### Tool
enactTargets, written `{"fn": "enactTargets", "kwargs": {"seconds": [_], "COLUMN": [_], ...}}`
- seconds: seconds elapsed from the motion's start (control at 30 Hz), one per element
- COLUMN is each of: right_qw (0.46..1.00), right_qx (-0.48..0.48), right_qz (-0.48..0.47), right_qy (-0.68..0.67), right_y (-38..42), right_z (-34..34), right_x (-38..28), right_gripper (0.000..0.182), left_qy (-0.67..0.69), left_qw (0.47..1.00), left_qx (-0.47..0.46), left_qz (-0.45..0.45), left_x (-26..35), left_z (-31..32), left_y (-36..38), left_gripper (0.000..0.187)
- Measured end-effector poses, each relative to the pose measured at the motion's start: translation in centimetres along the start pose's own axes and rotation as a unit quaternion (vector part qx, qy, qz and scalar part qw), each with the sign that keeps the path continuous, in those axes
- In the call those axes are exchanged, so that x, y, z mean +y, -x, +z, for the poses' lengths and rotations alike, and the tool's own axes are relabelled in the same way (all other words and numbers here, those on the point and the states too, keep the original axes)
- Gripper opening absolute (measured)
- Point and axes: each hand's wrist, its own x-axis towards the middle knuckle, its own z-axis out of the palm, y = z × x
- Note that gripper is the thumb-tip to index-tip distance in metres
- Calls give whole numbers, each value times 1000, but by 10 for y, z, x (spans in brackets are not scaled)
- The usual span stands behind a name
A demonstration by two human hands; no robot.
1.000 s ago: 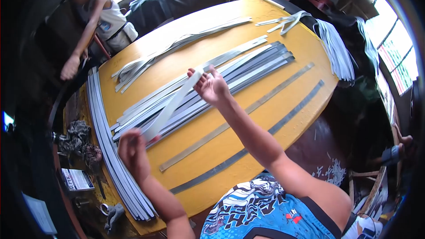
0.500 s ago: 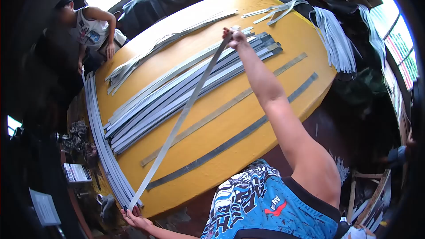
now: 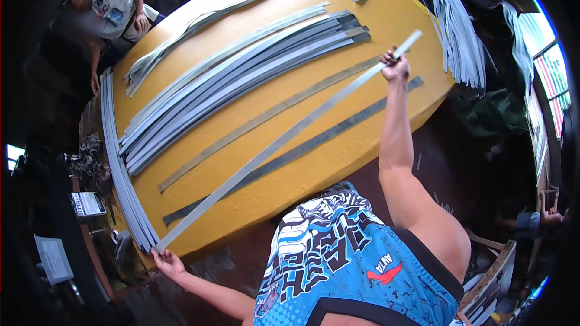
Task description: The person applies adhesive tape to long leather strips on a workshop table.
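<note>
A long, pale grey strip (image 3: pixel 272 148) stretches slantwise over the yellow table. Around it, close to its far end, the fingers of my right hand (image 3: pixel 396 67) are closed, and a short tail pokes out past them. At the near left corner, my left hand (image 3: pixel 169 262) pinches the other end of this strip. Beneath the held strip lie a dark grey strip (image 3: pixel 314 144) and a brownish strip (image 3: pixel 254 122), both flat on the tabletop. Beside my left hand is the near end of a bundle of grey strips (image 3: pixel 118 157) running along the left edge.
A thick row of grey strips (image 3: pixel 241 84) covers the middle of the yellow table (image 3: pixel 338 175). Thinner strips (image 3: pixel 199 24) lie farther back. More strips (image 3: pixel 457 42) hang over the right edge. A person (image 3: pixel 118 12) stands at the far left corner.
My right hand has moved right and toward me with its end of the strip, which now crosses the table at a lower slant. My left hand stays at the near left corner.
</note>
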Motion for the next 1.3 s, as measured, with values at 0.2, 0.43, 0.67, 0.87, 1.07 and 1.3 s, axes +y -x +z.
{"fn": "enactTargets", "kwargs": {"seconds": [0.2, 0.43, 0.67, 0.87, 1.07, 1.3], "right_qw": [990, 868, 795, 817, 318, 654], "right_qx": [126, 348, 369, 287, 301, -158], "right_qz": [-55, -154, -147, -151, -260, -246], "right_qy": [2, 319, 458, 478, 861, 698], "right_y": [62, 69, 63, 53, 67, 210], "right_z": [-93, -155, -169, -185, -197, -47], "right_x": [-79, -99, -79, -80, -74, 178], "right_gripper": [25, 20, 34, 17, 63, 12], "left_qy": [1, -179, -366, -326, -303, -282], "left_qw": [991, 979, 917, 935, 947, 952], "left_qx": [-87, 14, 100, 58, 37, -3], "left_qz": [-97, -99, -122, -126, -100, -116], "left_x": [-48, -88, -101, -99, -97, -83], "left_z": [-6, -3, -21, -45, -44, -38], "left_y": [-23, -27, -45, -56, -32, -11], "left_gripper": [13, 15, 17, 13, 10, 22]}}
